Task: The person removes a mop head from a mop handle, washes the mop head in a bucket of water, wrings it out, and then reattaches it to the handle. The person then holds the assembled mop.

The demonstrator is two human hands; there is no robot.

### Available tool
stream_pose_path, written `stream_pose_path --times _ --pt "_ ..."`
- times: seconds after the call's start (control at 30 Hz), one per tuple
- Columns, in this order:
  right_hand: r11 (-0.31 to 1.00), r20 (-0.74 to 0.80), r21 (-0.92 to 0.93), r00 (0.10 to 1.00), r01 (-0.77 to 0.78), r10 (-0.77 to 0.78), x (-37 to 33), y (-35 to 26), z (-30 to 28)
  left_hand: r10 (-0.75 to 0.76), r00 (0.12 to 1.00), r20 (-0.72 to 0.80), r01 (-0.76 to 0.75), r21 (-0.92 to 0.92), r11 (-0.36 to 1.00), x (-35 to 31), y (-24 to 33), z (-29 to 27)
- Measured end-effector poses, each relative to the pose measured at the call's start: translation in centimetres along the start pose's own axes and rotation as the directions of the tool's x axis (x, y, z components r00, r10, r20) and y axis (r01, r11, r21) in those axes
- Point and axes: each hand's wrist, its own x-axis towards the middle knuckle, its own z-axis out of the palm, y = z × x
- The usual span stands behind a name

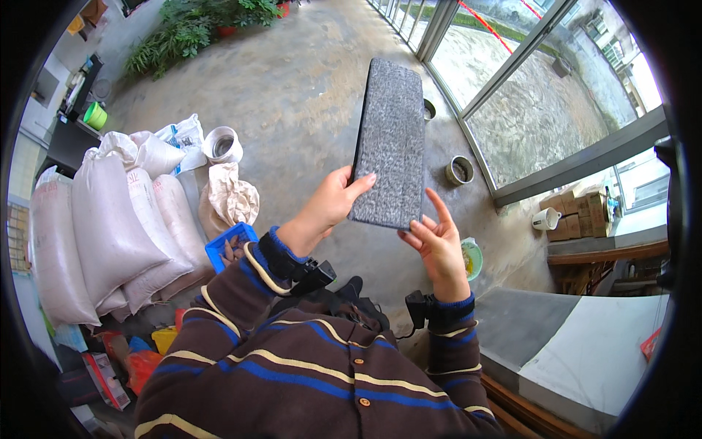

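Observation:
A long, flat mop head (pixel 393 139) with a grey, fuzzy pad is held up in front of me, tilted slightly, its dark edge showing along the left side. My left hand (pixel 333 201) grips its lower left edge, thumb lying on the grey face and fingers behind. At the lower right corner, my right hand (pixel 437 245) holds the pad's edge between thumb and fingers, while its index finger points upward beside the pad. The back of the mop head is hidden from view.
Full white sacks (pixel 110 219) are piled at the left, beside a blue crate (pixel 232 247). Pots (pixel 459 170) stand along the glass doors (pixel 512 88) at the right. Green plants (pixel 197 29) are at the back. A light green basin (pixel 474 260) lies beyond my right wrist.

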Motion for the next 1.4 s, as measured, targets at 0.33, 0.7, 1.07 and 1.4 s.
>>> stream_pose_path --times 0.33,0.7,1.07,1.4 --pt "0.957 -0.034 -0.220 0.982 -0.190 0.187 5.7 1.9 -0.3 -0.014 0.987 0.159 0.024 -0.059 0.998 -2.5 -5.2 -3.5" --pt "0.973 0.087 -0.187 0.984 -0.135 0.153 5.3 7.0 -0.2 0.000 0.998 0.060 -0.011 0.190 0.982 2.0 -3.2 -7.9" --pt "0.951 0.136 -0.305 0.987 -0.045 0.091 5.7 8.8 -0.6 0.074 0.996 -0.040 -0.066 0.172 0.983 2.7 -3.1 -7.7" --pt "0.898 0.223 -0.432 0.955 -0.081 0.194 4.9 11.7 0.1 0.146 0.960 -0.240 -0.118 0.128 0.985 1.6 -2.4 -11.4"
